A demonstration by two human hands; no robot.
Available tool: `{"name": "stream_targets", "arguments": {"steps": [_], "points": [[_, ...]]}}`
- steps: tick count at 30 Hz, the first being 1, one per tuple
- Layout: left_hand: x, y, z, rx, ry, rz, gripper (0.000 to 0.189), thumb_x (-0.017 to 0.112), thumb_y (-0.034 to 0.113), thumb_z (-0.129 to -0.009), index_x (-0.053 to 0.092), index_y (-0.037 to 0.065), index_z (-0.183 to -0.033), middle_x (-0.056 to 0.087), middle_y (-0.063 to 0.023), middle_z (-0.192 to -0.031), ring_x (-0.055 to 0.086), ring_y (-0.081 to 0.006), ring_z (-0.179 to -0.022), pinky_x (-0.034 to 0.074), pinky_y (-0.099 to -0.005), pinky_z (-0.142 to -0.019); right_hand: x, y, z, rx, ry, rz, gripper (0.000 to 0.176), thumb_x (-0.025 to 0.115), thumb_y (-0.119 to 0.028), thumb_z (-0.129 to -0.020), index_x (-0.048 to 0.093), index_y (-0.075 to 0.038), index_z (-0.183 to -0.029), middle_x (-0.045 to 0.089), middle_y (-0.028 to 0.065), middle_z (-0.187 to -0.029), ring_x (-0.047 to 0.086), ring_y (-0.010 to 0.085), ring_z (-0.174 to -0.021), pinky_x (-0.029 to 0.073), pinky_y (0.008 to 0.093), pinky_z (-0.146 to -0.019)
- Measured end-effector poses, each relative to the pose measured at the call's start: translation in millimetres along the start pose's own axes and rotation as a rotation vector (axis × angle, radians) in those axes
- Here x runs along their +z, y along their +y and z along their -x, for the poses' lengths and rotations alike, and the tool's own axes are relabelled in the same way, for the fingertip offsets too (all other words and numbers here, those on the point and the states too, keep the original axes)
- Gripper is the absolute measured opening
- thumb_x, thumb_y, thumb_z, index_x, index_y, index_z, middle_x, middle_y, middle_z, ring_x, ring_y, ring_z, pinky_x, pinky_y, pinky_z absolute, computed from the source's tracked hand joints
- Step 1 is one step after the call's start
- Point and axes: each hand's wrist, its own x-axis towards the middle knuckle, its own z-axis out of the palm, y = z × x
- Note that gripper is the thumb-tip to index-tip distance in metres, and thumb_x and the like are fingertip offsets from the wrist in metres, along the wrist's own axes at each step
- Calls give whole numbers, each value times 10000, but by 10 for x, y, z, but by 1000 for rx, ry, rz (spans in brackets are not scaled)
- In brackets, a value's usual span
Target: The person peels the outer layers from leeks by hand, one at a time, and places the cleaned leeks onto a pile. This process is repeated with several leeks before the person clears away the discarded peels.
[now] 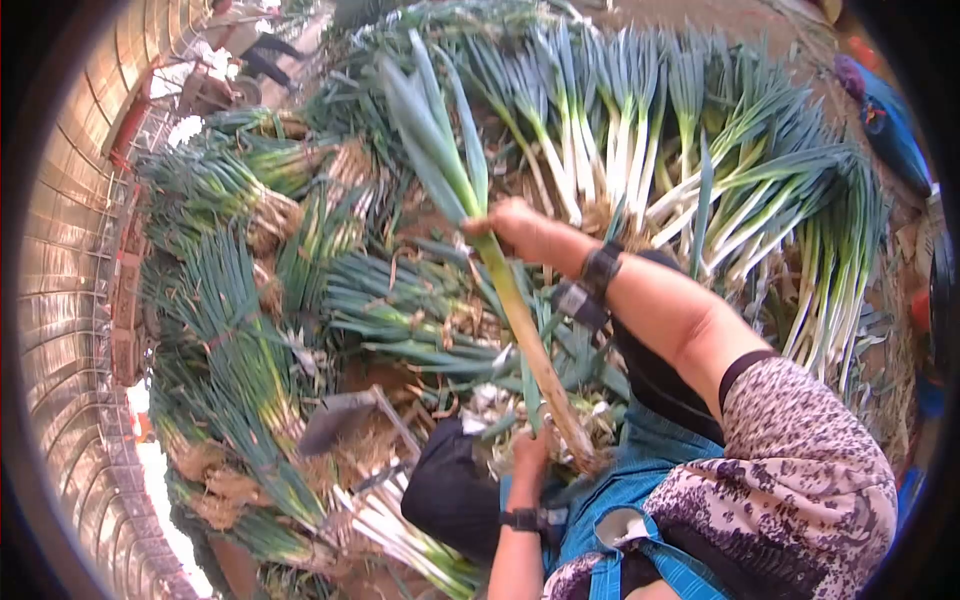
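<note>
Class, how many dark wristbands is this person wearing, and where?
2: right wristband, just behind the right hand; left wristband, just behind the left hand. No others show.

Farm produce shed or greenhouse, ribbed wall [75, 290], bundled leeks [222, 290] heaped across earthen floor [720, 22]

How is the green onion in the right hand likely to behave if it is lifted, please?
The green onion should stay fairly stiff along its stalk, which looks thick and straight. Its leaves would probably flex more, being long and splayed. Its root end may swing, since the right hand grips it well above that.
</note>
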Motion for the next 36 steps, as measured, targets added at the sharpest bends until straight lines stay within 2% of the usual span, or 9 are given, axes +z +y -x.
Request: {"name": "stream_targets", "arguments": {"steps": [3,6,8,19,22,27,29,31,36], "points": [[-637,452,-95,267,286,-55,371,646,267,-845,636,-91,-940,650,-133,-771,582,-177,-698,466,-376,-631,-15,70,-125,-18,-105,-143,333,706,-176,-824,594,74,-1011,650,142,-876,669,245,-736,565,384,-692],[-1105,1589,-54,664,301,414,374,468,254,-960,571,-59,-1137,624,-115,-1081,597,-202,-977,444,-274,-856,66,109,38,57,-116,-101,350,747,-189,-785,618,68,-984,655,142,-871,666,229,-730,561,360,-708],[-1251,2032,-185,431,-227,1048,335,490,236,-937,564,-33,-1123,620,-144,-1080,614,-209,-950,480,-300,-811,119,195,81,-48,-124,-1,420,812,-229,-705,641,60,-958,657,122,-793,659,215,-677,553,340,-634],[-1090,2062,-236,302,-280,1319,303,463,136,-896,538,-40,-1132,597,-141,-1088,600,-244,-978,490,-383,-886,168,293,261,-279,-76,440,288,771,-227,-733,713,-6,-908,660,22,-758,568,66,-679,488,261,-642],[-1068,2198,-215,269,-332,1382,320,452,49,-739,564,-32,-1027,618,-128,-1000,587,-254,-872,471,-331,-799,218,368,211,-348,-79,314,319,755,-263,-723,708,19,-866,661,52,-704,581,103,-634,489,280,-604],[-798,1937,-421,364,-298,1330,331,464,21,-745,558,-35,-1058,591,-105,-997,567,-225,-959,445,-352,-875,231,528,151,-389,-23,381,337,758,-282,-688,701,26,-813,630,61,-636,560,109,-588,471,290,-573],[-759,1879,-174,767,156,649,211,483,-15,-772,568,-71,-957,607,-115,-951,577,-238,-841,471,-339,-789,221,486,220,-386,2,467,354,757,-279,-672,689,42,-806,614,85,-610,556,121,-572,470,303,-569],[-656,2056,198,483,225,1033,164,533,23,-851,579,-69,-978,608,-124,-967,587,-240,-822,480,-353,-774,209,496,210,-389,-6,447,360,758,-284,-663,682,46,-787,602,95,-595,552,126,-566,469,312,-565],[-651,1858,200,888,673,158,144,612,100,-844,584,-22,-916,574,-154,-963,538,-293,-876,417,-402,-831,256,520,355,-353,12,577,387,768,-293,-633,651,70,-700,573,108,-565,550,140,-557,466,325,-556]]}}
